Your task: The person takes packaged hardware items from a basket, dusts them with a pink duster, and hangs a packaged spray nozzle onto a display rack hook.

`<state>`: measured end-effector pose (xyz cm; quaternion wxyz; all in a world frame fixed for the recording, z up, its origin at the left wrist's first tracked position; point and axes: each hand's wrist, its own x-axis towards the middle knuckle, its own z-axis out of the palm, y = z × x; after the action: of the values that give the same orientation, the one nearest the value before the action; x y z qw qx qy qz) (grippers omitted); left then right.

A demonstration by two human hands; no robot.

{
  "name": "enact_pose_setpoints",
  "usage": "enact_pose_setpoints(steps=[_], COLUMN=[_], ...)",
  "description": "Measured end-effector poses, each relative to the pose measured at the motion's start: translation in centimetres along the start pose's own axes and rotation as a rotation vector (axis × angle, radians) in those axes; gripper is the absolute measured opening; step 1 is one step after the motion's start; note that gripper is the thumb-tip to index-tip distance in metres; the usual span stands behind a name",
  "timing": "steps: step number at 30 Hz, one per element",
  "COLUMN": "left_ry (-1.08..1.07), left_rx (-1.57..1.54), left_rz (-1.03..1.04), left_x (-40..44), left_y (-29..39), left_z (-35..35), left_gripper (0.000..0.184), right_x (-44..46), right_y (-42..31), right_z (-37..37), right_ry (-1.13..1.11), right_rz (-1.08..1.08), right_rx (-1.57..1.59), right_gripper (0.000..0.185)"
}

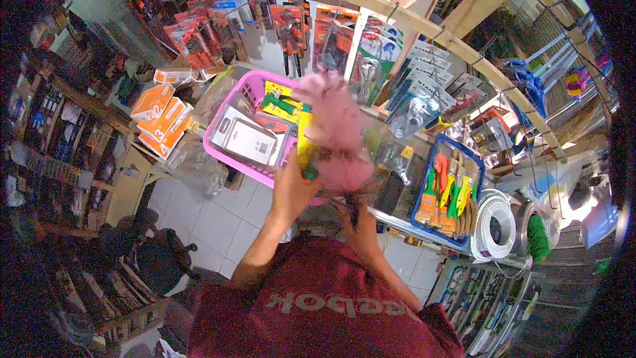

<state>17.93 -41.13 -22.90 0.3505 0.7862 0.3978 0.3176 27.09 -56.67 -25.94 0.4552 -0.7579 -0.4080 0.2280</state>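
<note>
My right hand (358, 224) is wrapped round the dark handle of a pink fluffy duster (339, 136). The duster's head is smeared by motion and rises in front of the counter. To its left, my left hand (293, 184) grips a yellow-carded pack (305, 138) with a green part at its lower end. The duster hides some of that pack. Just behind my left hand is a pink plastic basket (236, 167). Inside it lie a white-framed blister pack (244, 140) and a green tool on a yellow card (281, 105).
Orange boxes (159, 116) stand left of the basket. A blue tray (424, 217) of paint brushes (452, 192) and a white cable coil (493, 225) are on the right. Carded tools, including pliers (289, 33), hang from a wooden rail (424, 18) above the counter.
</note>
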Motion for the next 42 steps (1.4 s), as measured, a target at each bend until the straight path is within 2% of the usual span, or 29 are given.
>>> enact_pose_setpoints(steps=[3,6,7,10,12,16,19,21,22,24,25,28,31,33,35,38,39,42], left_ry=[0.068,0.086,0.072,0.027,0.003,-0.01,0.02,0.037,0.052,0.075,0.08,0.105,0.155,0.203,0.252,0.36,0.394,0.389], left_rx=[-0.284,-0.171,-0.142,-0.067,-0.044,-0.224,-0.286,-0.287,-0.267,-0.231,-0.288,-0.401,-0.371,-0.333,-0.431,-0.469,-0.47,-0.643], left_rz=[0.216,0.026,0.017,0.018,0.048,0.002,0.0,-0.076,-0.045,0.025,-0.003,-0.064,-0.073,-0.071,-0.093,-0.039,0.002,-0.148], left_x=[1.0,1.0,0.8,0.7,0.7,0.3,0.4,0.4,0.4,0.6,0.5,0.4,0.3,0.5,0.7,1.0,1.3,1.3], left_y=[-2.4,1.1,1.1,1.1,1.1,0.9,1.1,1.9,2.0,1.9,1.1,-1.5,-1.3,0.0,-0.5,-2.0,-1.9,-0.3], left_z=[0.7,-1.6,-1.8,-2.2,-2.4,-2.1,-2.2,-3.1,-3.3,-3.8,-3.5,-2.4,-2.7,-3.0,-2.7,-2.0,-2.0,-2.3], left_gripper=[0.046,0.042,0.042,0.043,0.045,0.043,0.042,0.04,0.04,0.039,0.039,0.039,0.038,0.037,0.037,0.038,0.038,0.036], right_x=[-1.0,-0.6,-0.1,-0.1,0.5,1.1,1.9,1.9,1.8,0.5,0.1,1.2,-0.3,-0.1,0.4,-0.8,-1.1,-0.4], right_y=[4.2,5.7,4.1,5.2,5.2,4.5,4.5,4.7,4.8,5.0,5.1,5.4,5.2,4.2,4.1,3.8,4.7,5.5], right_z=[-0.8,-0.6,-1.2,-1.9,-2.4,-1.9,-2.2,-2.2,-2.2,-1.9,-1.8,-1.8,-1.7,-0.6,0.0,-0.2,0.3,1.4], right_ry=[-0.14,0.18,0.185,-0.005,0.009,0.039,0.111,0.154,0.174,0.06,0.006,0.096,-0.135,0.032,0.131,-0.089,-0.1,0.044], right_rz=[0.074,0.005,0.117,0.013,-0.046,-0.164,-0.041,-0.143,-0.195,-0.124,-0.087,0.178,0.066,0.096,0.141,-0.091,-0.07,0.259], right_rx=[-0.179,-0.122,0.002,-0.155,-0.144,0.005,0.037,-0.036,-0.07,-0.032,-0.014,0.043,-0.16,-0.052,0.143,0.021,-0.03,0.187], right_gripper=[0.03,0.028,0.026,0.026,0.026,0.026,0.028,0.027,0.027,0.027,0.027,0.029,0.033,0.033,0.033,0.029,0.024,0.019])
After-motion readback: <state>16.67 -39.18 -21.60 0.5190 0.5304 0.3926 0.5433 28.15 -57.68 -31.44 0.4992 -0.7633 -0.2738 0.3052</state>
